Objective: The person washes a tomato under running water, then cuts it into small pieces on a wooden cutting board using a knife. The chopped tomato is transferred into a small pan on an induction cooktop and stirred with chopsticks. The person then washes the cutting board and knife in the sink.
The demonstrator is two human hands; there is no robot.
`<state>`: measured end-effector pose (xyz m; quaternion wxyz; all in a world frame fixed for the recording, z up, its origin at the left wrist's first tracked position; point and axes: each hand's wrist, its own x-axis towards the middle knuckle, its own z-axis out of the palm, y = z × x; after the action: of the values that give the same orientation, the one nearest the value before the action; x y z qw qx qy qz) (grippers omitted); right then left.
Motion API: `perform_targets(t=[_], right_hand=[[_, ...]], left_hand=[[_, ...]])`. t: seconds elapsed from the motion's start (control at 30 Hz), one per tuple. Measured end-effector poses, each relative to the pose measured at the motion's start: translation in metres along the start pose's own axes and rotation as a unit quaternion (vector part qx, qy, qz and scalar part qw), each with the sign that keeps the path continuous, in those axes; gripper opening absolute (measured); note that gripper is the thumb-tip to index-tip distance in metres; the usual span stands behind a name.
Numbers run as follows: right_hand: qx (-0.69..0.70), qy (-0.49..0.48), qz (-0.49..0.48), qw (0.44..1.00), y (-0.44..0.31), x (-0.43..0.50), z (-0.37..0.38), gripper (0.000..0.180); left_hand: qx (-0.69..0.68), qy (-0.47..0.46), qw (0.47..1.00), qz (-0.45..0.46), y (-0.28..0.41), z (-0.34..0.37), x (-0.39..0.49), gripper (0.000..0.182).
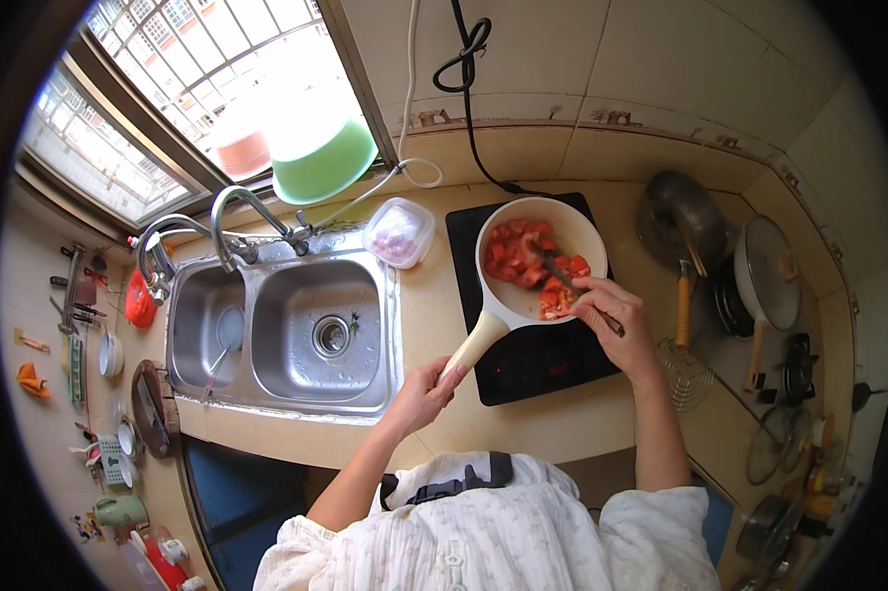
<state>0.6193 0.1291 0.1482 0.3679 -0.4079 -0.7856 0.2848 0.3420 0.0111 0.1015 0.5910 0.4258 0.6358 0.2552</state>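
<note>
A white saucepan with a cream handle stands on a black induction cooktop, whose panel shows red lights. My left hand is wrapped around the end of that handle. Chopped tomato lies inside the pan, mostly on its left side and along the near rim. With my right hand I grip a dark utensil, probably a spatula or spoon; its tip reaches into the tomato and is partly hidden there. The right hand is over the pan's near right rim.
Left of the cooktop sits a translucent plastic container, beside a double stainless-steel sink with faucets. A wok, a wire skimmer and a lidded pan stand to the right. A black cord runs down the wall behind.
</note>
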Motion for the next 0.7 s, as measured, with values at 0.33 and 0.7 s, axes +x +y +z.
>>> perform_targets(t=[0.33, 0.7], right_hand=[[0.086, 0.056, 0.030, 0.994, 0.014, 0.019, 0.009, 0.008], [0.034, 0.040, -0.052, 0.997, 0.010, 0.032, 0.004, 0.015]], left_hand=[[0.012, 0.004, 1.000, -0.017, 0.000, 0.001, 0.000, 0.046], [0.017, 0.009, 1.000, 0.011, -0.002, 0.001, 0.001, 0.045]])
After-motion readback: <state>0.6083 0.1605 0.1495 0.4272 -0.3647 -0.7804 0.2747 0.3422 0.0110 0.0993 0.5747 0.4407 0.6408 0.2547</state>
